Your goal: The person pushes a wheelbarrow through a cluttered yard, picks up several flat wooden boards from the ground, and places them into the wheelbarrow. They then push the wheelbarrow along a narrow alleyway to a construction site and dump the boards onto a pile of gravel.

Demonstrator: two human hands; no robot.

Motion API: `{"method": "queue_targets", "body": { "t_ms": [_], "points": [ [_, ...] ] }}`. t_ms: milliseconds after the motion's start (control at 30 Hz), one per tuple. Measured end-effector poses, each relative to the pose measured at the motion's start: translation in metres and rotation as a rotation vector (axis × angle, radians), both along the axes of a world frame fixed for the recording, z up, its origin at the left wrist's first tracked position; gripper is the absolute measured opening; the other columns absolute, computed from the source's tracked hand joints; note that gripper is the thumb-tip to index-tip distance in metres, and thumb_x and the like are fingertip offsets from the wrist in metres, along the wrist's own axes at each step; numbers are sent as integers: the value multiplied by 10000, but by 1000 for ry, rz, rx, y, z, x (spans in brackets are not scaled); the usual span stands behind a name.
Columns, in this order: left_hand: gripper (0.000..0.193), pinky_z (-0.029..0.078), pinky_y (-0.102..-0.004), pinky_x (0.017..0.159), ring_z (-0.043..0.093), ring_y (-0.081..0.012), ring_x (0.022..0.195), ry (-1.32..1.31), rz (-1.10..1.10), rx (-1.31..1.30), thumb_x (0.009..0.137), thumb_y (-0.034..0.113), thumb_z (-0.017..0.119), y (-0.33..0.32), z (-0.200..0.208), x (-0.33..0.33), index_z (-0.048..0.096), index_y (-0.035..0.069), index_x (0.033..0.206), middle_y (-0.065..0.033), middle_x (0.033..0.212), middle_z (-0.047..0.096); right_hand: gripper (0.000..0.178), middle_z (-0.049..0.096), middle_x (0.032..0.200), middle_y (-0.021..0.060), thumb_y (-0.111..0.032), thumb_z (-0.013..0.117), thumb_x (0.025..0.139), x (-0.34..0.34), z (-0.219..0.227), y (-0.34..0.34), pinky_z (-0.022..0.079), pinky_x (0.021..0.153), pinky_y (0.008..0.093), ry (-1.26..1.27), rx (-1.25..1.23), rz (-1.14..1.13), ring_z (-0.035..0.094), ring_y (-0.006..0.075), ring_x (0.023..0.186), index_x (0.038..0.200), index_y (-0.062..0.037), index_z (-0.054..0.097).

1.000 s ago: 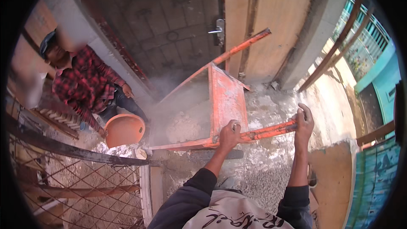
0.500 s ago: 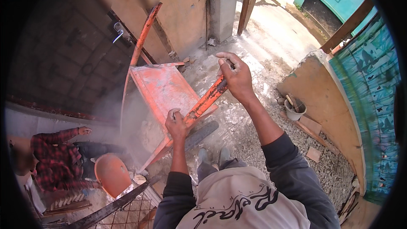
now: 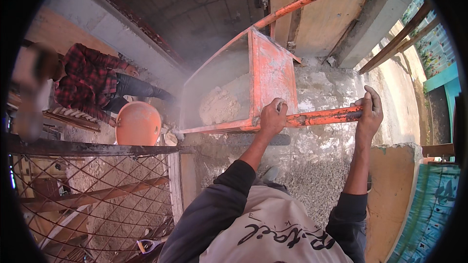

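Note:
An orange, dust-coated wheelbarrow (image 3: 274, 70) stands in front of me, with a heap of pale sandy powder (image 3: 219, 106) in its tray. Its near handle (image 3: 321, 118) runs to the right, the paint worn dark at the end. My left hand (image 3: 274, 117) is closed on this handle close to the tray. At the handle's tip, my right hand (image 3: 369, 112) curls loosely around it, one finger raised. The far handle (image 3: 297, 5) points up and right, untouched. Part of a dark wheel (image 3: 280, 140) shows below the near handle.
At left, a person in a checked shirt (image 3: 92, 73) bends beside an orange tub (image 3: 138, 124), one hand at its rim. A rusty mesh panel (image 3: 97, 185) fills the lower left. A dark door (image 3: 204, 19) stands behind; gravel (image 3: 317, 178) and a low wall (image 3: 392, 190) lie right.
My view has turned left, so the wheelbarrow and door appear farther right. The powder heap now shows plainly in the tray. Both hands stay at the near handle.

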State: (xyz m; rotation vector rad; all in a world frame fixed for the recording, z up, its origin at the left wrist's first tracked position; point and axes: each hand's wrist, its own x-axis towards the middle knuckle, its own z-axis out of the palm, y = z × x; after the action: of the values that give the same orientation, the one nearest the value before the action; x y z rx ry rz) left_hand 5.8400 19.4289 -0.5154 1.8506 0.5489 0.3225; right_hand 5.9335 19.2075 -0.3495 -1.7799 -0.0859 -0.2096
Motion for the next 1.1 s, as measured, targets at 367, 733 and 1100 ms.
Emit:
{"method": "queue_targets", "body": {
  "t_ms": [367, 733, 1100],
  "points": [
    [238, 513, -470, 688, 677, -383, 739, -74, 77, 19, 920, 239, 605, -6, -6, 4, 687, 25, 986, -205, 756, 669, 308, 602, 765, 22, -236, 531, 1062, 6, -5, -4, 517, 626, 243, -6, 4, 16, 638, 108, 691, 1264, -26, 630],
    [254, 502, -452, 673, 662, -359, 699, -46, 62, 21, 932, 246, 599, -5, -5, 1, 693, 19, 999, -191, 733, 652, 290, 618, 758, 34, -224, 541, 1059, 2, -6, -5, 513, 621, 245, -30, 2, 10, 644, 118, 681, 1246, -29, 646],
    [235, 491, -379, 633, 615, -226, 621, -114, 38, -3, 940, 185, 593, -4, -17, 8, 691, -23, 987, -145, 696, 637, 247, 614, 794, 15, -194, 568, 1040, 7, -7, -5, 498, 625, 249, -28, 58, 7, 612, 89, 705, 1200, -27, 654]
  ]
}}
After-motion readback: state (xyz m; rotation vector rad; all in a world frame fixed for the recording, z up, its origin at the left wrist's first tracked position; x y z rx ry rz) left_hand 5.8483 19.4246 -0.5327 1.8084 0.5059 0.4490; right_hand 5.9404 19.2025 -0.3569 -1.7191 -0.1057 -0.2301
